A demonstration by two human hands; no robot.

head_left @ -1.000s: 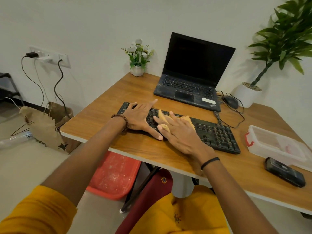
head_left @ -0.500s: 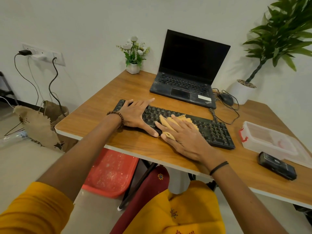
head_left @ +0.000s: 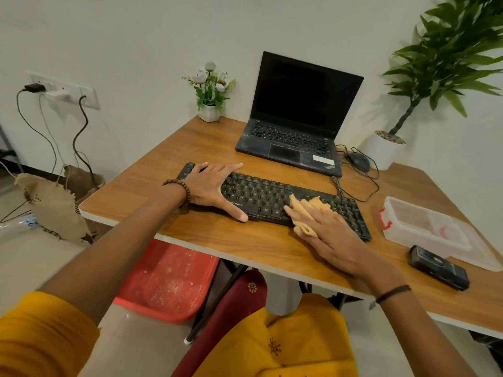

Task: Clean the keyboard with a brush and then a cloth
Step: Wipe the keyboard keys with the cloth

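Starting at the table's left edge: a band of wood, then the left hand, flat and spread wide on the left end of the keyboard, thumb reaching its near edge. Lying slantwise close to the table's front edge, right end nearest it. Uncovered keys between the two hands. Farther right, the right hand, fingers straight, pressing a yellow cloth onto the keys (one fold poking out over the near edge). Behind, a strip of tabletop up to the laptop. Past the keyboard's right end, a narrow gap, then a clear plastic box and a black device by the front edge.
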